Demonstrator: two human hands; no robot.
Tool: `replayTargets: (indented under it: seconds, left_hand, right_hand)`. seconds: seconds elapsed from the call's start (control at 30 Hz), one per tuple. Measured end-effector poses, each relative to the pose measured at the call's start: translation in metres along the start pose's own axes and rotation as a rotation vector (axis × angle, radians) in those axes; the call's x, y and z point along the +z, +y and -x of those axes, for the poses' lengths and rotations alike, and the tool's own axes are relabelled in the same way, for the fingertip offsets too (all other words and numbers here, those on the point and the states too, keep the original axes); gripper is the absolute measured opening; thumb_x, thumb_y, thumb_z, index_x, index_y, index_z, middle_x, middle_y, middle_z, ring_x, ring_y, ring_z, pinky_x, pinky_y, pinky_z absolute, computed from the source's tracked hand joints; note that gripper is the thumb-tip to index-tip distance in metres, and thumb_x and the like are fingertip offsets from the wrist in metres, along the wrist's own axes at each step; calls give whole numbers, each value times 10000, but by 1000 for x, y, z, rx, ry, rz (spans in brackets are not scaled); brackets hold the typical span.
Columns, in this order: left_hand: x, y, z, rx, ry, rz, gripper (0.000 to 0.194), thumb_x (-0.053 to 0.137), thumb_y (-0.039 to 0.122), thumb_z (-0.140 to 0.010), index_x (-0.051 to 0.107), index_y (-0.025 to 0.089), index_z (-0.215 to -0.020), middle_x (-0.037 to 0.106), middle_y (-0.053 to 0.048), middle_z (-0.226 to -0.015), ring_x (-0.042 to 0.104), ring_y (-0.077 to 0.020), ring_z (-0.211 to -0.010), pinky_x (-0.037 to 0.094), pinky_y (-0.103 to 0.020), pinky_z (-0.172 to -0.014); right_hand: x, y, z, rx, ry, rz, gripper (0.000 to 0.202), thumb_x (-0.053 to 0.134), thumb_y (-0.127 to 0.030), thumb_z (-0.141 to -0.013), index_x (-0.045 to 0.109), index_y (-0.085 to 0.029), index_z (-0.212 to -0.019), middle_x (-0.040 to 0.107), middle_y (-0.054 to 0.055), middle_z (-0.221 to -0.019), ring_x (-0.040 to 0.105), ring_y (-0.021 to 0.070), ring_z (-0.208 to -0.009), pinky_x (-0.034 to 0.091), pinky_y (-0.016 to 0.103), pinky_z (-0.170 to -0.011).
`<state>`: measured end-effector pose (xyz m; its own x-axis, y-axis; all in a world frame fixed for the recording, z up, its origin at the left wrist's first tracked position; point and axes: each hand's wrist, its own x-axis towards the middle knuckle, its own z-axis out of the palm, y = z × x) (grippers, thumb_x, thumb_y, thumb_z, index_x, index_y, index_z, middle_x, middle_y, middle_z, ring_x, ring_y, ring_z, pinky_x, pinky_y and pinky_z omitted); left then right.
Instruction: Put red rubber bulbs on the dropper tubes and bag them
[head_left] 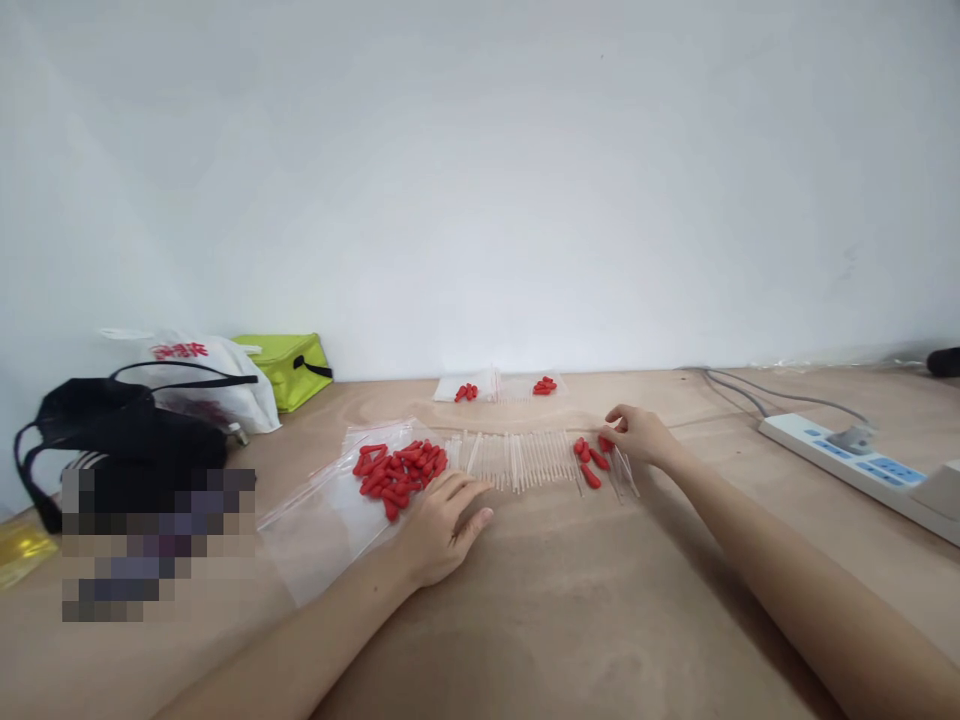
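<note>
My left hand (442,527) lies on the table with its fingers stretched out, beside a pile of red rubber dropper bulbs (397,475) on a clear plastic bag (322,540). Its fingertips reach the left end of a row of thin glass dropper tubes (529,460). At the row's right end, my right hand (637,437) pinches a red rubber bulb (605,443), partly hidden by the fingers. A few glass tubes (624,470) lie under that hand. Several loose red bulbs (591,475) are just left of it.
Two small clear bags (491,385) with red bulbs lie near the wall. On the right is a white power strip (862,470) with a grey cable. A black bag (135,430), a white plastic bag (217,390) and a lime-green box bag (289,370) stand at left.
</note>
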<state>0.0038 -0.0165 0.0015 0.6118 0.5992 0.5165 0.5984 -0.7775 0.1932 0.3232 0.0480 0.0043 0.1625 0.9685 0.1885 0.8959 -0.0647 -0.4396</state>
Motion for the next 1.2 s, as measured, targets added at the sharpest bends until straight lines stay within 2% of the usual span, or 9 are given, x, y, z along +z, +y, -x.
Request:
replayTargets:
  seconds: [0.1,0.2,0.3,0.57,0.7,0.83,0.93,1.07,1.2]
  left_hand:
    - [1,1,0,-41,56,-85,201,465,249,-802,558,192,-970,587,-58,-897,511,-202,-861,392,-370,-803]
    - [1,0,-6,-201,115,-231,134,503,263,-763,591,184,-827,585,-59,-819,499,-225,-802,389,-370,-702]
    - [1,-5,-20,-361,101,-341,104,535,261,-723,604,187,-747,577,-63,-791,491,-250,-790,375,-380,-662]
    - [9,-20,-67,-531,-27,-511,211,540,341,-677,646,158,-680,577,-124,-846,475,-307,-885,339,-430,-755]
    - [15,-18,-77,-586,-142,-563,240,523,313,-668,660,120,-711,579,-155,-884,465,-316,-935,329,-414,-782]
    - [18,-14,-79,-587,-154,-559,215,517,229,-674,664,87,-737,584,-170,-884,473,-314,-926,331,-399,-782]
    - [16,-10,-81,-579,-148,-538,206,503,198,-708,653,62,-743,578,-188,-892,478,-318,-909,341,-399,-764]
    - [5,-2,-77,-522,-117,-485,226,426,231,-815,599,86,-828,573,-146,-921,473,-269,-924,358,-357,-769]
    - [-2,1,-52,-259,-27,-265,146,399,178,-849,532,126,-818,596,-57,-800,515,-180,-767,381,-290,-711]
  right_hand:
    - [-3,-5,3,-14,-77,-47,162,561,-320,-667,599,-167,-708,627,37,-693,558,137,-632,380,212,-541]
    - [-3,-10,7,-47,-236,-101,215,600,-388,-617,572,-181,-570,604,11,-600,534,125,-565,361,208,-497]
    - [-3,-13,8,-35,-319,-114,250,627,-393,-579,538,-181,-482,579,-1,-541,517,118,-534,343,206,-475]
    - [-7,-23,10,57,-331,-69,234,659,-317,-516,516,-179,-392,496,-13,-460,465,110,-472,286,213,-411]
    - [-11,-29,13,88,-346,-75,215,636,-248,-513,497,-176,-365,451,-30,-429,451,98,-469,281,204,-410]
    - [-17,-33,16,109,-345,-64,214,608,-202,-510,467,-175,-351,444,-27,-417,457,103,-464,268,206,-395]
    - [-21,-34,17,114,-274,-77,151,587,-189,-525,503,-175,-400,494,-12,-449,487,117,-485,289,207,-402]
    - [-14,-43,19,31,-49,-271,54,563,-213,-593,555,-168,-563,585,14,-572,532,119,-540,362,203,-463]
    - [8,-68,36,-241,129,-548,116,545,-242,-671,564,-154,-745,590,20,-672,549,116,-607,425,221,-558]
